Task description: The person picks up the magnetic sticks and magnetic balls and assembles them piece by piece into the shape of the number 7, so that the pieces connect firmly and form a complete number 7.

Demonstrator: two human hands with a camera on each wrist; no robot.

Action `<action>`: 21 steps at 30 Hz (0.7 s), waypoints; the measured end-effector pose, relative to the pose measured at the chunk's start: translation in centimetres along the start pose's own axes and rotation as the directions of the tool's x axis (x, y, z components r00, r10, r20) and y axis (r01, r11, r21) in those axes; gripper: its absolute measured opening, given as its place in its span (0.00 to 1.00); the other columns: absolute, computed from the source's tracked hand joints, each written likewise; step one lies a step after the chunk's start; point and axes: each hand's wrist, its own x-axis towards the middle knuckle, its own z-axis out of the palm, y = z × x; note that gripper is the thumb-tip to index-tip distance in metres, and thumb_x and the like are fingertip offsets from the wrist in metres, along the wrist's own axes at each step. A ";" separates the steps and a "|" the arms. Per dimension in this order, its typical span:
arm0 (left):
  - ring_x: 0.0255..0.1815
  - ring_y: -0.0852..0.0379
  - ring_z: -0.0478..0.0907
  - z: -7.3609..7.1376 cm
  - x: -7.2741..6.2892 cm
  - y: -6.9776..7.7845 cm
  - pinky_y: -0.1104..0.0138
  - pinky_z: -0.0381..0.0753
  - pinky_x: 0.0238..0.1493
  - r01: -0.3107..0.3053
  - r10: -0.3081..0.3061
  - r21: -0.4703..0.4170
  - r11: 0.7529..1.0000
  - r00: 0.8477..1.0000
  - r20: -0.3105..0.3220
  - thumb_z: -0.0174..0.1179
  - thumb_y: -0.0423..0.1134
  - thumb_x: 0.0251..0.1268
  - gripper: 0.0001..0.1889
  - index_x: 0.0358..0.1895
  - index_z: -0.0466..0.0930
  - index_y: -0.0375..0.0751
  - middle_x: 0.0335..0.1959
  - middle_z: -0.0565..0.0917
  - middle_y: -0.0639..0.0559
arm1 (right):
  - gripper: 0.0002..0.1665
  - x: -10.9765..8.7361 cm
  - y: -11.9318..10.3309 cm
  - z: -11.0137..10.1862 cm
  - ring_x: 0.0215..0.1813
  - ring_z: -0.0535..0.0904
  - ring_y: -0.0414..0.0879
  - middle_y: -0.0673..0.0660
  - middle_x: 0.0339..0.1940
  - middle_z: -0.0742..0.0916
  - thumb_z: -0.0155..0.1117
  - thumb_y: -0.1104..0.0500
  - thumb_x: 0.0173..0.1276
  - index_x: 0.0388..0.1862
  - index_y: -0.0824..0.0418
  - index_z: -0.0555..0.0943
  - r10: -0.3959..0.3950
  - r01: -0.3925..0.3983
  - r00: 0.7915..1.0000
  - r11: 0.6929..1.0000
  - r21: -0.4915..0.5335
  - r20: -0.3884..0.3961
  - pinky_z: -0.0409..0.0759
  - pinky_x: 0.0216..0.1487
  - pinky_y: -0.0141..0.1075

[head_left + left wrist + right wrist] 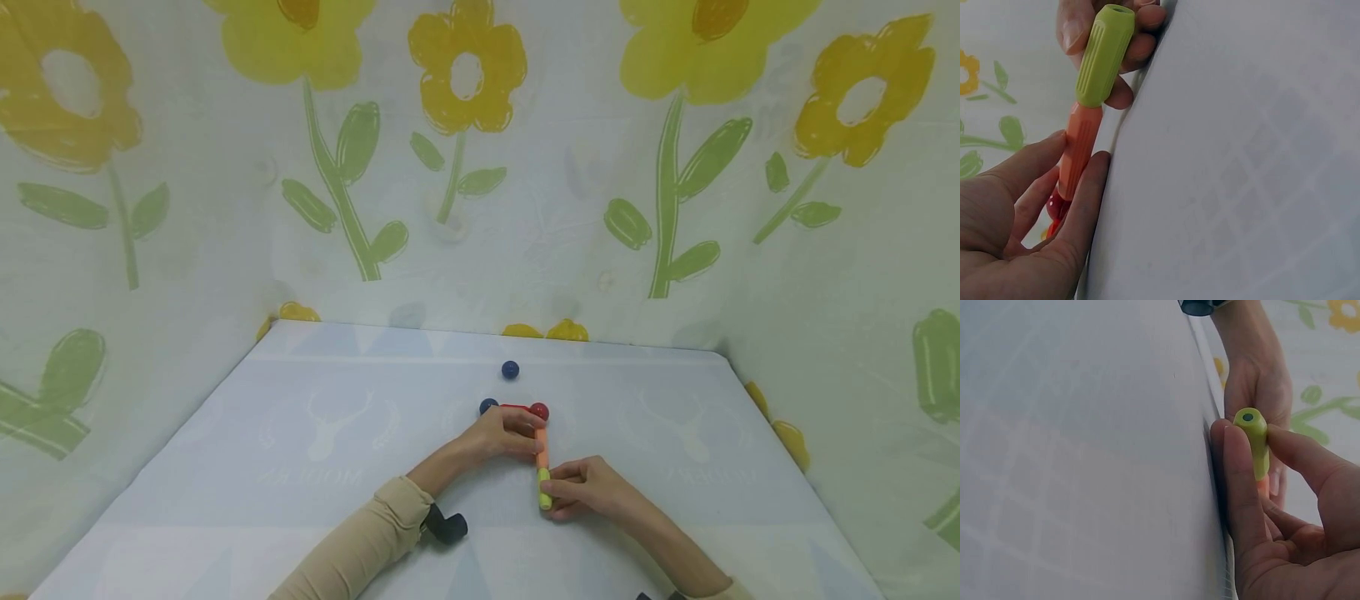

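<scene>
Between the thumb and fingers of my left hand (498,435) is an orange ribbed rod (1080,150). A yellow-green ribbed rod (1106,59) meets its near end in line, and my right hand (596,487) pinches that one from the side. In the right wrist view the free end of the yellow-green rod (1254,434) shows a dark round spot. Past the left fingers, a red ball (539,412) sits at the orange rod's far end. A red rod (514,407) runs left from it to a dark blue ball (488,406), partly covered by the left hand.
Farther back, a separate dark blue ball (510,369) lies on the white patterned tabletop (225,467). Flower-printed cloth (540,208) rises behind the table and along both sides. A black wrist device (447,527) sticks out from the left sleeve.
</scene>
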 end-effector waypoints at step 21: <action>0.44 0.60 0.83 0.0 0.1 0.0 0.68 0.84 0.46 -0.012 0.011 0.015 1.000 1.000 0.019 0.71 0.37 0.57 0.18 0.53 0.84 0.44 0.49 0.86 0.47 | 0.37 0.2 0.1 -0.7 0.38 0.89 0.49 0.60 0.39 0.90 0.67 0.44 0.65 0.59 0.73 0.77 -0.013 0.014 1.000 1.000 -0.007 0.014 0.86 0.41 0.38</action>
